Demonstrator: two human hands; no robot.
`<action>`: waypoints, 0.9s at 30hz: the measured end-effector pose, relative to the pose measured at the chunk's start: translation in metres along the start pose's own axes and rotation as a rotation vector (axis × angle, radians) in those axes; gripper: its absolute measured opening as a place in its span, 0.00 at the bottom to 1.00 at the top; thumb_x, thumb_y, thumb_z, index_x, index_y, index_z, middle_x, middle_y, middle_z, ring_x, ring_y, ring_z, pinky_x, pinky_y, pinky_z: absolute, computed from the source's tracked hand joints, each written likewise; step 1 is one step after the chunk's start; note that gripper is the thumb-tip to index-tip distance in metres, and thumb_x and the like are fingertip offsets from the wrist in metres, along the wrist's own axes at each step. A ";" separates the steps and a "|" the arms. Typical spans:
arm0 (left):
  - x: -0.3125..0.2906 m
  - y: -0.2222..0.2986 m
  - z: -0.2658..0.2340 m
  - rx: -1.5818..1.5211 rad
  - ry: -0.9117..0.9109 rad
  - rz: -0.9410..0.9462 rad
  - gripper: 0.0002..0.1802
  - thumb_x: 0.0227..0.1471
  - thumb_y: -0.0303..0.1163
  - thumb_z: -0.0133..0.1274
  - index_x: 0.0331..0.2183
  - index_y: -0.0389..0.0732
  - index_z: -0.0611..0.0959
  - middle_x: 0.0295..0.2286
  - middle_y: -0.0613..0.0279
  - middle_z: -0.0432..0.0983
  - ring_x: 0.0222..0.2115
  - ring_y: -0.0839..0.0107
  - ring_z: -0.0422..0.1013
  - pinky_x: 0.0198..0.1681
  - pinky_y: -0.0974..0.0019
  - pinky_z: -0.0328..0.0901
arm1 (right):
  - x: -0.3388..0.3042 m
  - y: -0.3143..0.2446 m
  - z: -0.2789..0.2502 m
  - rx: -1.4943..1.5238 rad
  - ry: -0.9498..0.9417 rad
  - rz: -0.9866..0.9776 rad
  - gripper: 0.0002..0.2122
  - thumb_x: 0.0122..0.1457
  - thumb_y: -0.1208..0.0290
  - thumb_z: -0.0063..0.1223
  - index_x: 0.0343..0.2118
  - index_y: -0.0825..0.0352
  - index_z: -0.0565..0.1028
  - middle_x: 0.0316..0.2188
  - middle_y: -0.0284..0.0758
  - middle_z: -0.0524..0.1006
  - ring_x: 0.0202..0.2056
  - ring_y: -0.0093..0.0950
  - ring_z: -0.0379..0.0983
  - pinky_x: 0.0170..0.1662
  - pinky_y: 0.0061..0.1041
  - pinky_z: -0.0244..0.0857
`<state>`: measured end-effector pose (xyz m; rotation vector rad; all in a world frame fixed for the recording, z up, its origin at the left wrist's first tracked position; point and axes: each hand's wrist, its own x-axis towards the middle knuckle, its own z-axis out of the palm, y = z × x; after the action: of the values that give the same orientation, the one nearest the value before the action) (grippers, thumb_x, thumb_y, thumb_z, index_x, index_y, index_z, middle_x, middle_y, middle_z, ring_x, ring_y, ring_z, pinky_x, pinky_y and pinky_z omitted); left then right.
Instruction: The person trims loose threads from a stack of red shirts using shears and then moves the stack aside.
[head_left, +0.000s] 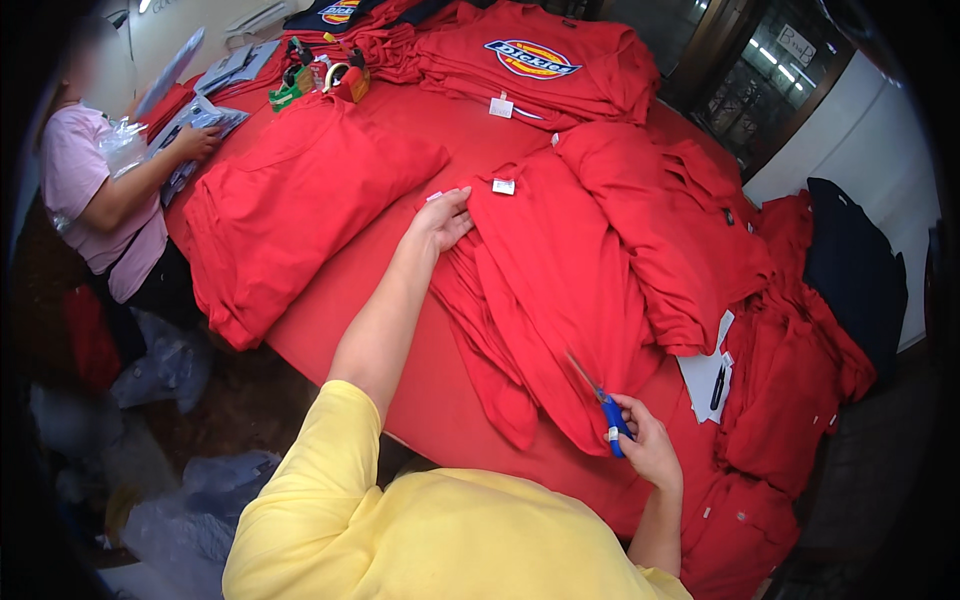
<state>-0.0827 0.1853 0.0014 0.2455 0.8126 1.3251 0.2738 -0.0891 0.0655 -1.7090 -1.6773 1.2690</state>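
A red garment (560,270) lies spread in front of me on the red-covered table, its sleeve hanging toward the near edge. My left hand (447,222) is at the garment's far left edge, fingers closed on the fabric near a white label (503,186). My right hand (648,440) grips blue-handled thread snips (613,425) over the lower right of the garment. The blades point up and to the left, above the cloth. A small white patch shows on the snips' handle, beside my fingers.
Stacks of red garments (300,210) lie left, at the back (600,60) and right (660,230). A tape dispenser (347,80) stands far left. White paper with a black pen (718,388) is at right. Another person (110,190) handles plastic-wrapped packs (190,140).
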 end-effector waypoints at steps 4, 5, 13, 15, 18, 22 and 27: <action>-0.006 0.003 0.016 0.051 -0.129 0.141 0.13 0.54 0.23 0.49 0.43 0.34 0.72 0.40 0.57 0.73 0.44 0.66 0.69 0.52 0.64 0.62 | 0.031 -0.020 -0.003 -0.063 0.077 -0.119 0.22 0.50 0.77 0.54 0.51 0.68 0.67 0.32 0.39 0.73 0.33 0.24 0.72 0.39 0.24 0.67; -0.010 0.005 0.017 0.063 -0.146 0.174 0.13 0.53 0.23 0.49 0.42 0.33 0.72 0.40 0.57 0.73 0.44 0.66 0.69 0.52 0.64 0.62 | 0.045 -0.039 -0.001 -0.016 0.087 -0.211 0.23 0.49 0.74 0.57 0.51 0.68 0.67 0.32 0.38 0.74 0.34 0.24 0.73 0.40 0.24 0.67; -0.051 0.007 0.054 0.175 -0.331 0.241 0.14 0.51 0.20 0.49 0.42 0.35 0.75 0.38 0.62 0.74 0.40 0.72 0.71 0.45 0.65 0.65 | 0.175 -0.102 0.045 -0.121 0.282 -0.607 0.25 0.51 0.75 0.57 0.53 0.71 0.65 0.31 0.40 0.72 0.26 0.24 0.69 0.32 0.23 0.67; -0.057 0.009 0.056 0.201 -0.336 0.272 0.15 0.50 0.19 0.48 0.43 0.35 0.75 0.39 0.61 0.75 0.39 0.71 0.72 0.43 0.65 0.67 | 0.184 -0.109 0.051 -0.208 0.273 -0.637 0.26 0.51 0.76 0.56 0.54 0.71 0.64 0.30 0.41 0.72 0.25 0.27 0.70 0.30 0.26 0.67; -0.060 0.010 0.053 0.223 -0.348 0.288 0.15 0.50 0.18 0.48 0.43 0.34 0.75 0.38 0.60 0.75 0.40 0.71 0.72 0.43 0.65 0.67 | 0.187 -0.104 0.062 -0.187 0.283 -0.643 0.25 0.51 0.77 0.55 0.54 0.70 0.65 0.31 0.37 0.72 0.26 0.23 0.68 0.32 0.22 0.65; -0.064 0.008 0.054 0.216 -0.322 0.286 0.15 0.50 0.19 0.50 0.43 0.34 0.76 0.37 0.60 0.75 0.39 0.71 0.72 0.43 0.64 0.67 | 0.190 -0.097 0.065 -0.167 0.328 -0.687 0.25 0.52 0.77 0.54 0.55 0.71 0.63 0.31 0.41 0.71 0.27 0.28 0.71 0.32 0.27 0.67; -0.061 0.003 0.054 0.303 -0.278 0.316 0.15 0.49 0.20 0.52 0.42 0.32 0.76 0.34 0.63 0.72 0.35 0.75 0.71 0.39 0.69 0.69 | 0.185 -0.102 0.057 -0.191 0.265 -0.647 0.25 0.53 0.77 0.53 0.56 0.72 0.62 0.31 0.41 0.71 0.29 0.28 0.71 0.33 0.26 0.67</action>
<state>-0.0509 0.1446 0.0651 0.8078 0.7537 1.4167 0.1434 0.0867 0.0640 -1.1921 -1.9927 0.5747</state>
